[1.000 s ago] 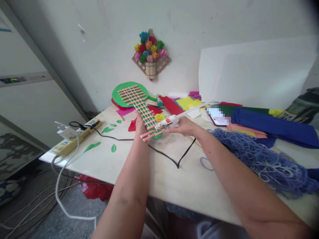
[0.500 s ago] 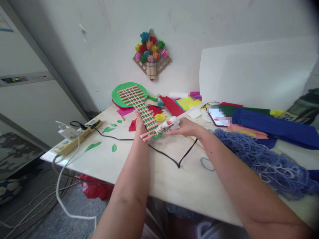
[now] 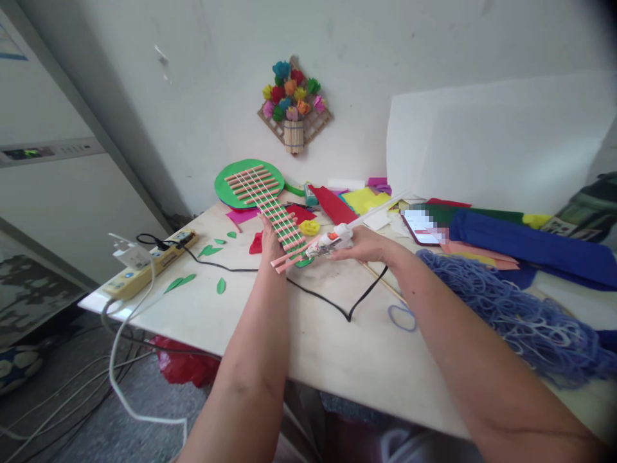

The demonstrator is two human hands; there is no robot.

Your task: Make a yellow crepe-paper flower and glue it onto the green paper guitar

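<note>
My left hand (image 3: 270,241) is closed around the neck of a guitar-shaped craft piece (image 3: 247,168), green with pink sticks across it and white strings along it. Its round end points away from me, toward the wall. Two long pink sticks (image 3: 284,262) jut out at the near end of the neck. A white hot glue gun (image 3: 330,240) with a long glue stick at its rear is gripped in my right hand (image 3: 359,243). Its nozzle is close to the neck's near end; whether they touch I cannot tell.
A yellow power strip (image 3: 149,265) lies at the left table edge, and a black cord (image 3: 318,292) crosses the table. Green paper leaves (image 3: 220,286) lie scattered left. A phone (image 3: 424,228), blue yarn (image 3: 501,302) and coloured paper (image 3: 332,204) occupy the right and back.
My right hand has shifted slightly right with the glue gun, and the nozzle has drawn back a little from the sticks. The craft's round end has tilted slightly.
</note>
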